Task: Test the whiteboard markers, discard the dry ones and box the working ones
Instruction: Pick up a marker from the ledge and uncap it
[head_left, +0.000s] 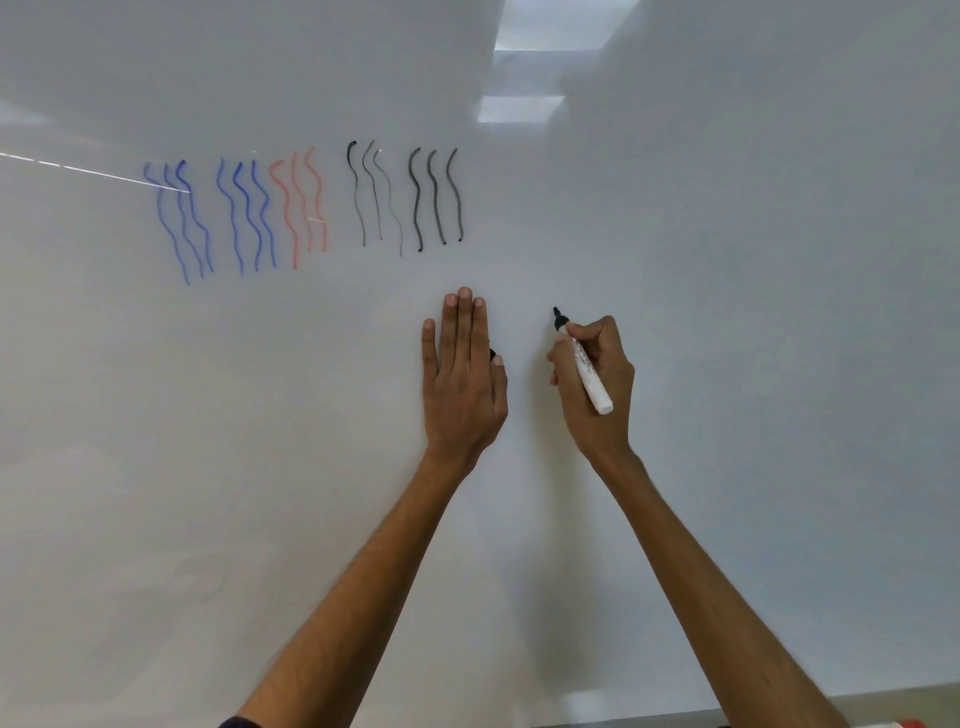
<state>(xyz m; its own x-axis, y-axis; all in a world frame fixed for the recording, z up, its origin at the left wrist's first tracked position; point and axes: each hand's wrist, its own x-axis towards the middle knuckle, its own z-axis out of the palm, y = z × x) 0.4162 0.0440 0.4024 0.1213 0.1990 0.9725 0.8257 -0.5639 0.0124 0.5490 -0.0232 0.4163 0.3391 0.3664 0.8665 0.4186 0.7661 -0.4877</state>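
Nothing box-like clearly in shot, just a red and white scrap (905, 723) cut off at the bottom edge, can't tell what it is. Left hand (462, 374) lies flat on the whiteboard (727, 260), fingers straight and together, thumb pinning a small black cap (492, 354) against the forefinger. Right hand (597, 384) grips the white-barrelled black marker (587, 371) pen-style, tip up and left at the board, below the black squiggles (436, 197). Blue squiggles (239, 218) and red squiggles (301, 202) sit further left.
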